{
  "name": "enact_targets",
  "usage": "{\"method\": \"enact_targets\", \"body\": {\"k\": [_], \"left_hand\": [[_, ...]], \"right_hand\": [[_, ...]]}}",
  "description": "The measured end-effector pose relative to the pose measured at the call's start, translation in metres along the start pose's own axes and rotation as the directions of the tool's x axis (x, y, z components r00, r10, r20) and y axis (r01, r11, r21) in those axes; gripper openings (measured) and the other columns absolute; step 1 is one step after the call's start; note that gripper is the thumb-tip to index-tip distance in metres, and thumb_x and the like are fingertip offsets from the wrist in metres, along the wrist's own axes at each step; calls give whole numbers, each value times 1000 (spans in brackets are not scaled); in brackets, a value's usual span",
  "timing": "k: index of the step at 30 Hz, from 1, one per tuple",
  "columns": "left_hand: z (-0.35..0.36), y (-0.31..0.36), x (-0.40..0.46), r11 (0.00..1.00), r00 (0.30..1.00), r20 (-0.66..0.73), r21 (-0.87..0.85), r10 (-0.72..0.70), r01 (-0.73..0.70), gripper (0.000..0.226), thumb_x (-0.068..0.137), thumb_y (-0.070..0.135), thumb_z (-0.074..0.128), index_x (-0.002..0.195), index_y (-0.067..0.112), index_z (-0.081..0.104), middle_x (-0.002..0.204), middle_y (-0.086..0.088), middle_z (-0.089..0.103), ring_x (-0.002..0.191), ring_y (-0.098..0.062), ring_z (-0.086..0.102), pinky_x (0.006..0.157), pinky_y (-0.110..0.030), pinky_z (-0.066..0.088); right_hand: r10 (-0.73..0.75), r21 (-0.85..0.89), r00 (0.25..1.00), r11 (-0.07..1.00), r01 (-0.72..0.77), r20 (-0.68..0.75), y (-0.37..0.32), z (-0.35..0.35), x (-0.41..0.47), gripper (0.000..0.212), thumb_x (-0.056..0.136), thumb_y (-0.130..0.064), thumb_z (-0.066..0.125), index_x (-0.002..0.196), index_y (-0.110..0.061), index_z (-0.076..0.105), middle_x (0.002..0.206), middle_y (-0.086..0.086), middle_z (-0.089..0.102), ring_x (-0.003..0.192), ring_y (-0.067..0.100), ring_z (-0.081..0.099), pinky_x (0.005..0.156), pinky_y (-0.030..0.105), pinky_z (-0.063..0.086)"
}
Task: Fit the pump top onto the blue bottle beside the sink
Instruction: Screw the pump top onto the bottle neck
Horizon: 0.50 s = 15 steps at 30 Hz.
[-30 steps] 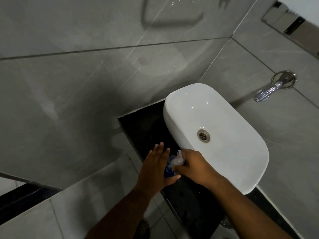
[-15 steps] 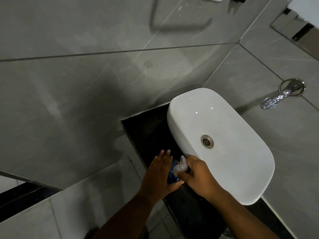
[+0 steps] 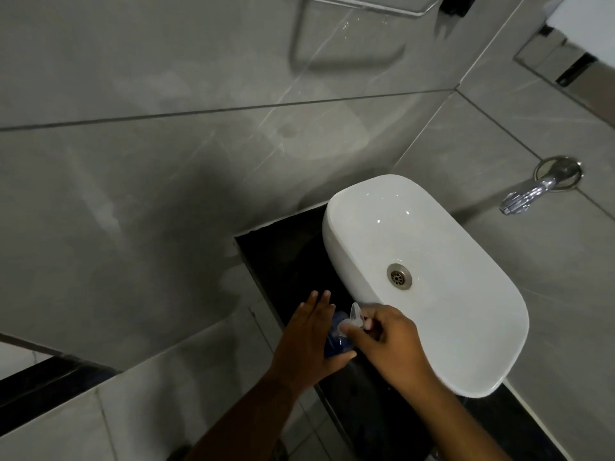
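Note:
The blue bottle (image 3: 334, 344) stands on the black counter (image 3: 293, 261) just left of the white sink (image 3: 466, 327). My left hand (image 3: 307, 341) wraps its left side, fingers stretched forward and thumb under its front. A clear pump top (image 3: 351, 319) sits on the bottle's neck with its nozzle pointing away from me. My right hand (image 3: 387, 344) pinches the pump's collar from the right. Most of the bottle is hidden between my two hands.
The sink's drain (image 3: 399, 276) shows in the basin. A chrome tap (image 3: 529, 193) juts from the grey tiled wall at right. A metal rail (image 3: 366, 5) hangs on the wall above. The counter's front edge drops to tiles at left.
My right hand's fingers have shifted round the pump collar while the nozzle stays pointing away. My left hand keeps its hold on the bottle. The view has tilted up slightly.

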<state>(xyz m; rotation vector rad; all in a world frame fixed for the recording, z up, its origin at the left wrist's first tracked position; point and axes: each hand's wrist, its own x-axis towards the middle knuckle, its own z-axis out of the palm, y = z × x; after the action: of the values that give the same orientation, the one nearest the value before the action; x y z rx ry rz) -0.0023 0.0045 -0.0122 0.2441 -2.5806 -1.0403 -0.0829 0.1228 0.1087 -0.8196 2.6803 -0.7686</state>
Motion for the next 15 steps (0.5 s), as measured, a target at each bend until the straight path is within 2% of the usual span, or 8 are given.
{"method": "enact_targets", "body": {"k": [3, 5, 7, 9, 11, 15], "left_hand": [[2, -1, 1, 1000, 1000, 14, 7, -18, 18, 92, 78, 65, 58, 145, 7, 33, 157, -8, 22, 146, -24, 11, 118, -41, 16], [3, -2, 1, 1000, 1000, 19, 1, -17, 17, 93, 77, 66, 58, 145, 8, 32, 157, -9, 24, 146, -25, 13, 117, -43, 19], [5, -3, 1, 1000, 1000, 18, -8, -22, 22, 93, 77, 67, 56, 144, 7, 32, 156, -10, 26, 146, -26, 15, 116, -44, 20], [6, -4, 2, 999, 999, 22, 0, -33, 33, 93, 77, 67, 57, 144, 8, 33, 156, -9, 25, 146, -25, 15, 116, -43, 19], [8, -5, 2, 999, 999, 28, 0, -35, 35, 93, 77, 67, 60, 144, 8, 33, 156, -10, 26, 145, -25, 14, 115, -42, 18], [9, -6, 4, 999, 999, 38, 14, -38, 37, 94, 75, 66, 63, 144, 8, 34, 156, -12, 28, 145, -24, 13, 115, -42, 18]], "right_hand": [[-57, -54, 998, 997, 58, 28, -7, -6, 2, 23, 80, -34, 71, 66, -21, 59, 67, -2, 58, 66, 11, 57, 58, 28, 49], [-120, -61, 989, 990, 126, 91, -12, -10, 4, 5, 83, -22, 69, 79, -20, 68, 77, -5, 62, 72, 7, 57, 63, 20, 48], [-188, -96, 965, 973, 208, 181, -15, -14, 6, 21, 85, -12, 65, 102, -23, 71, 92, -3, 64, 82, 4, 58, 72, 13, 46], [-228, -119, 937, 956, 267, 264, -15, -19, 8, 32, 87, -8, 60, 113, -26, 68, 102, 1, 64, 93, 10, 59, 80, 21, 52], [-254, -120, 922, 947, 299, 292, -15, -23, 8, 35, 89, -8, 58, 116, -28, 66, 105, 1, 64, 97, 12, 60, 84, 27, 54], [-272, -83, 921, 949, 305, 280, -14, -24, 6, 35, 90, -7, 57, 113, -31, 67, 104, -1, 67, 96, 10, 61, 85, 27, 54]]}}
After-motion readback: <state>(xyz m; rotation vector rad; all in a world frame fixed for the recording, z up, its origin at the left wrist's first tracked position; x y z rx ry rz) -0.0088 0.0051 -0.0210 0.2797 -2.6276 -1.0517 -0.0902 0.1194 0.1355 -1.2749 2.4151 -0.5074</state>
